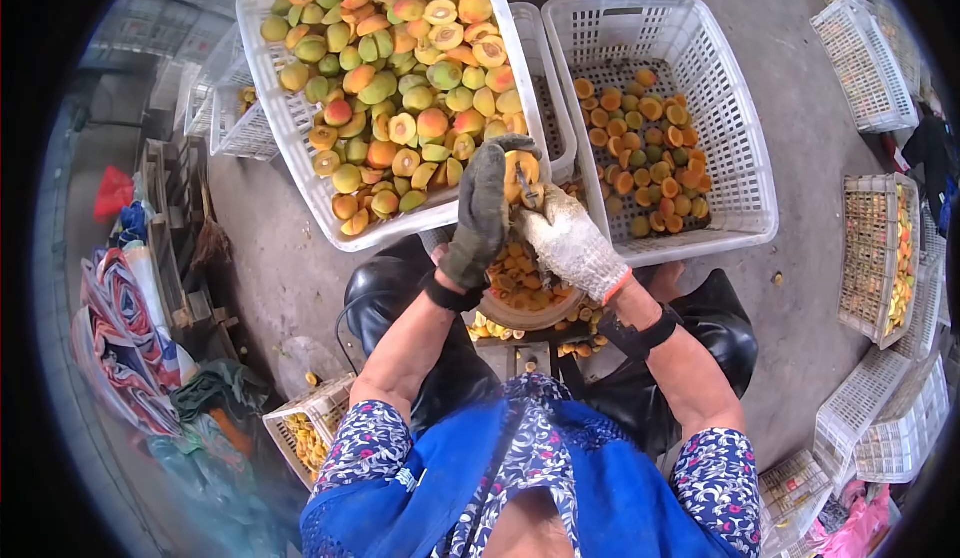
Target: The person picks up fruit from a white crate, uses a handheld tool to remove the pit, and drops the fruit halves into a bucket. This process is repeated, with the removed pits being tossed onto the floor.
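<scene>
My left hand [478,213], in a dark grey glove, is closed around a peach half [516,170] with its orange cut face showing. My right hand [572,243], in a whitish knit glove, grips a small metal pitting tool [528,190], whose tip is against that cut face. Most of the tool's handle is hidden in the glove. Below both hands, between my knees, a round bowl [530,316] holds orange pieces that look like stones with flesh on them. A white crate [262,88] heaped with halved peaches [400,88] stands just ahead of my left hand.
A second white crate [745,148] at the right holds scooped peach halves [655,158] on its floor. More crates [865,68] line the right side, one full of fruit [880,258]. A small crate [300,433] sits by my left leg. Cloths and sacks [130,328] lie at left.
</scene>
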`<state>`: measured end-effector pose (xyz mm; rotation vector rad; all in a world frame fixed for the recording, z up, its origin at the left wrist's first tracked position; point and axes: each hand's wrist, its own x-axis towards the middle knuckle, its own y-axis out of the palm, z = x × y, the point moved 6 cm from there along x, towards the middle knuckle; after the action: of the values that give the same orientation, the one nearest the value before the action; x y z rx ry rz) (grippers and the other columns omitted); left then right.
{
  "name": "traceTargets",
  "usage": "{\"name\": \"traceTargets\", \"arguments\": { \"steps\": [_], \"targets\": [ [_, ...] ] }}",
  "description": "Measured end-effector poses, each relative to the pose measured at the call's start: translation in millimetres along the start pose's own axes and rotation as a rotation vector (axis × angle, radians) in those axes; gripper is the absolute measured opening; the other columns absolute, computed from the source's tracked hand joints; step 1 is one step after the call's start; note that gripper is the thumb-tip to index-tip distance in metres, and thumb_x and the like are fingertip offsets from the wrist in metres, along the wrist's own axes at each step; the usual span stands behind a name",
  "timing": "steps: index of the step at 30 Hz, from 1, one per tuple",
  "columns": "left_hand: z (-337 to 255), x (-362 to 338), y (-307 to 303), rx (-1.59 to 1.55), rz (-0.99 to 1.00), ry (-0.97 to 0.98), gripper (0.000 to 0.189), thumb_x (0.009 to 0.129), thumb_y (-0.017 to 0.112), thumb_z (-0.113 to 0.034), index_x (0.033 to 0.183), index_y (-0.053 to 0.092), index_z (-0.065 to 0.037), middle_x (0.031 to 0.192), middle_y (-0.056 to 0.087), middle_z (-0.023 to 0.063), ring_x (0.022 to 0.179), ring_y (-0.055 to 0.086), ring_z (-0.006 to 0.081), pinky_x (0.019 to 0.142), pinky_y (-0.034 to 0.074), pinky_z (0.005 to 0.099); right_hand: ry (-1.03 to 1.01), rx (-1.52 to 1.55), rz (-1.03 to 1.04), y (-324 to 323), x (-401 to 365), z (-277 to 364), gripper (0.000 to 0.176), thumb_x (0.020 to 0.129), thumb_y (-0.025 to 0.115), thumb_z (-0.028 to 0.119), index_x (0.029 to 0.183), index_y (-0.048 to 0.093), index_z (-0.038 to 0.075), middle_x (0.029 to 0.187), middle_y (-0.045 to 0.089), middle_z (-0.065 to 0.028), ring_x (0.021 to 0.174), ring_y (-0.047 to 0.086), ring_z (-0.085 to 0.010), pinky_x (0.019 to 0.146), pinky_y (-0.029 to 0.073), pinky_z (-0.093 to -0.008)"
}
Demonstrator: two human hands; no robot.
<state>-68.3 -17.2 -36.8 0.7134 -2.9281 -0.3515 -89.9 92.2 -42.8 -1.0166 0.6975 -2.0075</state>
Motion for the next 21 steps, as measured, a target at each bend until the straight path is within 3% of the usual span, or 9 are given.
{"name": "traceTargets", "arguments": {
  "steps": [3,6,12,13,16,17,18,20,21],
  "targets": [
    [9.6,-2.3,-3.5,-0.178,-0.031,-0.134,0.038,0.102,0.037,-0.034,0.111,0.055,-0.002,0.102,0.060,0.0066,0.092,0.059,0.0141,0.082,0.049,0.0284,0.256,0.199,0.141,11.8,0.6,-2.1,0.011,0.082,0.054,0.005,0.090,0.059,-0.002,0.098,0.057,-0.0206,0.090,0.058,-0.0395,0.077,0.048,-0.0446],
    [21.4,-5.4,-13.6,-0.107,-0.020,-0.053,0.035,0.102,0.036,-0.030,0.110,0.054,-0.001,0.102,0.061,0.0074,0.092,0.060,0.0144,0.082,0.050,0.0289,-0.024,-0.016,0.062,15.4,-5.6,1.0,0.013,0.079,0.058,0.008,0.088,0.060,-0.001,0.088,0.058,-0.0199,0.080,0.060,-0.0367,0.067,0.051,-0.0432],
    [31.3,-4.9,-30.6,0.141,-0.049,-0.109,0.035,0.100,0.041,-0.029,0.102,0.058,0.001,0.093,0.064,0.0081,0.087,0.062,0.0151,0.077,0.050,0.0290,0.144,0.365,0.242,10.5,-8.7,-2.7,0.018,0.074,0.060,0.005,0.091,0.060,-0.002,0.098,0.058,-0.0213,0.091,0.058,-0.0400,0.077,0.049,-0.0446],
    [24.1,-2.6,-21.3,0.041,0.094,-0.129,0.037,0.100,0.041,-0.030,0.098,0.060,0.002,0.089,0.064,0.0083,0.085,0.062,0.0156,0.076,0.050,0.0292,0.216,0.471,0.279,10.8,-10.1,-3.6,0.018,0.074,0.061,0.005,0.090,0.060,-0.001,0.097,0.058,-0.0215,0.091,0.058,-0.0399,0.076,0.049,-0.0444],
    [7.8,-5.7,-4.4,-0.093,0.300,-0.124,0.042,0.099,0.042,-0.033,0.088,0.063,0.003,0.082,0.065,0.0093,0.080,0.061,0.0179,0.076,0.049,0.0303,-0.157,0.207,0.372,-4.4,-15.4,17.4,0.019,0.073,0.062,0.006,0.090,0.059,-0.002,0.093,0.058,-0.0215,0.089,0.058,-0.0391,0.075,0.050,-0.0438],
    [8.1,-7.5,-1.1,-0.077,0.390,-0.133,0.043,0.099,0.042,-0.034,0.087,0.062,0.003,0.082,0.065,0.0096,0.079,0.061,0.0183,0.077,0.049,0.0310,0.188,0.666,0.352,-3.8,-11.7,11.4,0.019,0.072,0.063,0.007,0.090,0.059,0.000,0.087,0.059,-0.0195,0.084,0.059,-0.0386,0.072,0.050,-0.0429],
    [8.4,-9.6,2.9,-0.061,0.483,-0.141,0.044,0.099,0.042,-0.035,0.087,0.062,0.003,0.082,0.065,0.0100,0.079,0.061,0.0186,0.077,0.049,0.0316,0.183,0.670,0.348,-12.9,-6.5,19.3,0.019,0.072,0.063,0.007,0.090,0.059,0.000,0.087,0.059,-0.0195,0.084,0.059,-0.0386,0.072,0.050,-0.0429],
    [9.1,-11.4,4.2,-0.072,0.490,-0.137,0.045,0.098,0.042,-0.037,0.086,0.062,0.002,0.082,0.065,0.0104,0.078,0.060,0.0192,0.078,0.048,0.0324,1.313,1.559,0.579,-1.1,-31.5,22.2,0.021,0.073,0.063,0.007,0.094,0.060,0.002,0.080,0.060,-0.0160,0.076,0.059,-0.0386,0.068,0.050,-0.0429],
    [9.2,-14.6,5.9,-0.161,0.447,-0.161,0.045,0.098,0.042,-0.037,0.086,0.063,0.002,0.082,0.065,0.0104,0.078,0.060,0.0188,0.078,0.048,0.0324,1.110,1.596,0.547,6.3,-30.9,17.3,0.021,0.075,0.060,0.006,0.095,0.058,0.001,0.073,0.060,-0.0149,0.067,0.058,-0.0385,0.065,0.050,-0.0426]
  ]
}}
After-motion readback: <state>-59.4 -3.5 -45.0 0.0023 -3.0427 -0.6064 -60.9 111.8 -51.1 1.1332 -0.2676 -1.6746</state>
